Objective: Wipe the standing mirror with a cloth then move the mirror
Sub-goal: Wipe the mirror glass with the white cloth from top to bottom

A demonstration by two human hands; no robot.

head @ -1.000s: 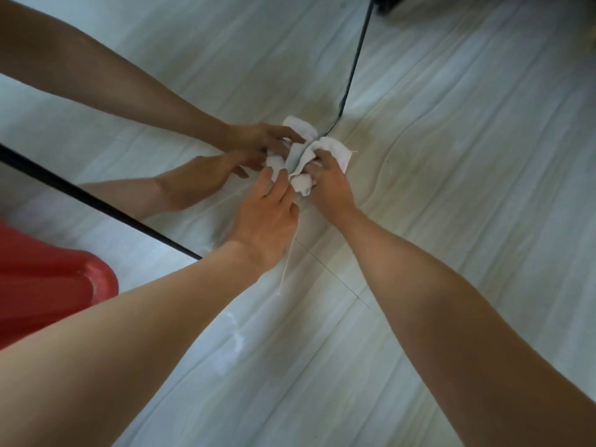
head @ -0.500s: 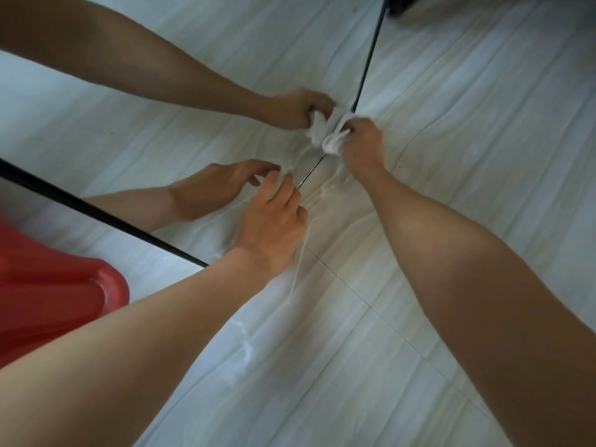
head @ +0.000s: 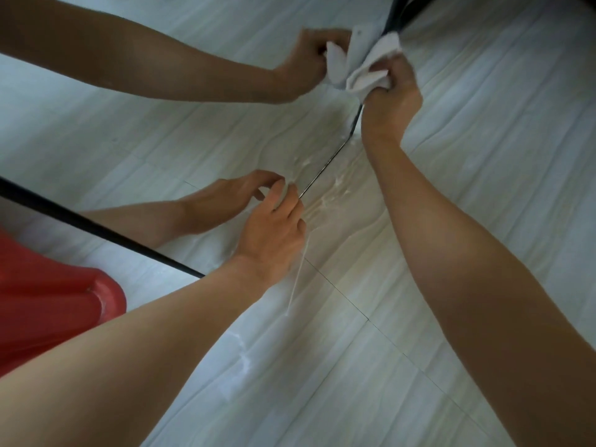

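Observation:
The standing mirror [head: 161, 130] fills the left and top of the head view, its thin black frame running along the bottom edge and up the right side. It reflects the floor and both my arms. My right hand [head: 392, 95] grips a crumpled white cloth [head: 371, 72] and presses it against the mirror's right frame edge, high in the view. My left hand [head: 274, 230] rests at the mirror's lower right corner, fingers touching the frame there.
A red plastic object [head: 48, 304], perhaps a stool, sits at the left beside the mirror's bottom edge. Pale wood-grain floor tiles [head: 467, 221] spread to the right and below, with wet smears near the mirror corner. A dark object [head: 416, 11] stands at the top behind the mirror.
My right hand has slid the cloth up along the mirror's right frame edge, away from the corner. My left hand has stayed at the lower corner.

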